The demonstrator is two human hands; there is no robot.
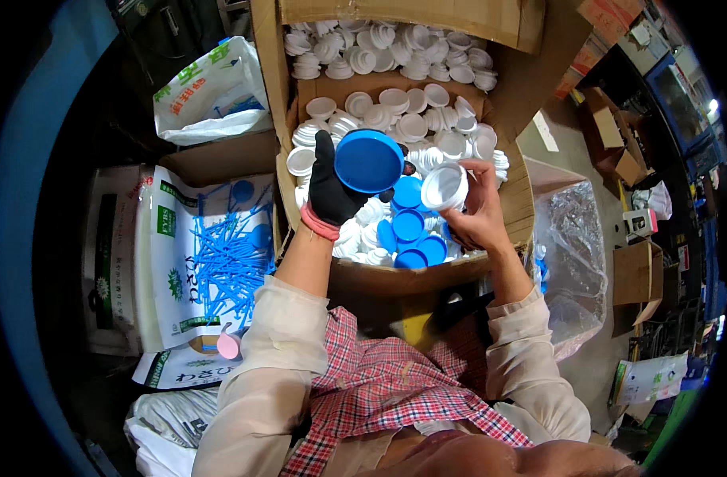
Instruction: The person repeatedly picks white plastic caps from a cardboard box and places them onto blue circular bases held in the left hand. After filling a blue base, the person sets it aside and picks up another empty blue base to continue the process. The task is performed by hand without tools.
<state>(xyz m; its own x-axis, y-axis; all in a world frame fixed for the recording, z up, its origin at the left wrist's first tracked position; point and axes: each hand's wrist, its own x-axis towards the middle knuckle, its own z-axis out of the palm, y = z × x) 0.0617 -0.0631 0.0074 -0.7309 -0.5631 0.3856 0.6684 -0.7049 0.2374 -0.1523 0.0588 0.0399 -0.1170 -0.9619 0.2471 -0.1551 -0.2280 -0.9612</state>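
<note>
My left hand, in a black glove with a pink cuff, is closed around a round blue cap, its hollow side facing up. Bare, my right hand grips a white ribbed plastic cap by its rim, just right of the blue one. Both hands are over a large cardboard box. Inside it, several loose blue caps lie below my hands among many white ribbed caps.
Left of the box, thin blue plastic sticks lie piled on printed white sacks, with a pink scoop nearby. A white printed bag stands behind them. On the right is a clear plastic bag; cardboard boxes stand farther off.
</note>
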